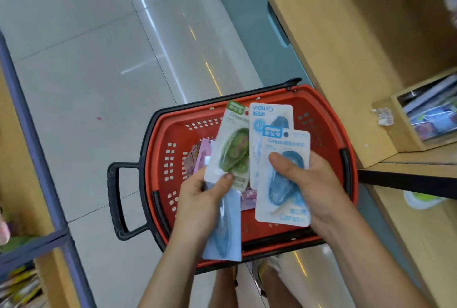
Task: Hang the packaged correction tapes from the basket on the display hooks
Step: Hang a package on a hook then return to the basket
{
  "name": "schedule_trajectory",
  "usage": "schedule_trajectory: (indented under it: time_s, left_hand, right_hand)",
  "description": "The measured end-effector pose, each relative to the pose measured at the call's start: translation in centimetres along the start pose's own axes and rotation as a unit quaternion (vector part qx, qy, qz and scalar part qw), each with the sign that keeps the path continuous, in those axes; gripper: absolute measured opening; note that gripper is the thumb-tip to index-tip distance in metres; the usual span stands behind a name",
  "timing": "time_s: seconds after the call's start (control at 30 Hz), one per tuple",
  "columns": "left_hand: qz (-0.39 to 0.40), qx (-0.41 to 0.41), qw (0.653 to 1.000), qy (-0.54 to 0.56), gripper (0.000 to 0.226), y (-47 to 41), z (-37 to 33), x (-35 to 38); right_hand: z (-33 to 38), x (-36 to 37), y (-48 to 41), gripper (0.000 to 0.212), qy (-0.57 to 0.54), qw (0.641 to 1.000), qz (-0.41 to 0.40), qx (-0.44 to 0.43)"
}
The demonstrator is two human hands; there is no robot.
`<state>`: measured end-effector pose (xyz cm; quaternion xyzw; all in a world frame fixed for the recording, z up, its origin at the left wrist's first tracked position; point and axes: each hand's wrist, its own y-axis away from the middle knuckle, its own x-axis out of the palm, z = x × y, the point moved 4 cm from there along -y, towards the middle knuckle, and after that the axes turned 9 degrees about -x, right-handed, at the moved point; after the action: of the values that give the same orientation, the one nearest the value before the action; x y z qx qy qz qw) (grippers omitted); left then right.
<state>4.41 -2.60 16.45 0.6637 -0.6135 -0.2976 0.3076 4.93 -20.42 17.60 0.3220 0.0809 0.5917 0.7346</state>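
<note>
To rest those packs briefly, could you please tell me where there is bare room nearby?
Bare: the wooden shelf between the red basket and the open box, and the floor tiles left of the basket's handle. Crowded: inside the basket, pink packs.

Glossy grey tiled floor (81, 65) — pale wooden shelving (346, 42) flanks the aisle, lights reflecting.

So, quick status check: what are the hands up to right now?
Left hand grips green pack plus a blue pack. Right hand grips two blue packs. Red basket below, pink packs inside. Hooks not in view.
</note>
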Motion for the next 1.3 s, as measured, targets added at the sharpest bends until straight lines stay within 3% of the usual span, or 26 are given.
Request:
schedule_trajectory:
  time_s: [0.2,0.37,0.43,0.53,0.6,0.7,0.77,0.83,0.93,1.1,1.2,1.3]
  left_hand:
    - [0.075,-0.021,0.997,-0.020,0.018,2.4,-0.2,2.6]
    - [0.123,0.013,0.986,-0.112,0.044,3.3,-0.9,2.2]
    - [0.077,0.045,0.978,-0.190,0.056,3.7,-1.8,1.0]
    - [-0.081,0.120,0.960,-0.240,0.052,4.3,-4.1,-1.4]
    - [-0.117,0.160,0.967,-0.158,0.033,4.5,-5.6,-1.8]
    - [-0.063,0.133,0.989,0.025,0.016,4.4,-7.5,0.4]
    - [-0.033,0.131,0.991,0.002,0.012,4.3,-8.5,2.1]
    - [0.031,0.095,0.995,-0.017,0.025,4.4,-8.6,3.5]
    - [0.135,0.041,0.989,0.044,0.052,5.3,-8.3,4.3]
    - [0.093,0.052,0.989,0.099,0.087,7.2,-9.5,5.0]
    - [0.025,0.049,0.985,0.165,0.060,8.9,-10.9,4.0]
    - [-0.055,0.105,0.992,0.053,0.027,10.9,-13.1,2.6]
  right_hand:
    - [1.0,2.3,0.5,0.043,-0.079,0.997,0.011,0.015]
    - [2.0,1.8,0.5,0.042,-0.075,0.997,0.003,-0.003]
    - [2.6,1.0,0.6,0.046,-0.068,0.998,-0.011,-0.014]
    - [3.8,0.2,1.0,0.052,-0.036,0.999,-0.002,-0.032]
    - [4.3,0.3,1.4,0.050,-0.012,0.999,0.017,-0.044]
    - [4.8,0.9,2.1,0.041,0.017,0.997,0.042,-0.062]
    - [5.0,1.4,2.5,0.040,0.017,0.996,0.052,-0.069]
    - [5.2,1.5,2.7,0.044,0.021,0.996,0.048,-0.071]
    - [5.7,1.1,2.8,0.047,0.035,0.997,0.028,-0.070]
    - [7.7,1.2,3.7,0.038,0.040,0.995,0.019,-0.084]
    - [9.5,1.2,4.8,0.039,0.011,0.996,0.002,-0.084]
    - [12.0,1.0,6.3,0.038,-0.016,0.996,-0.008,-0.082]
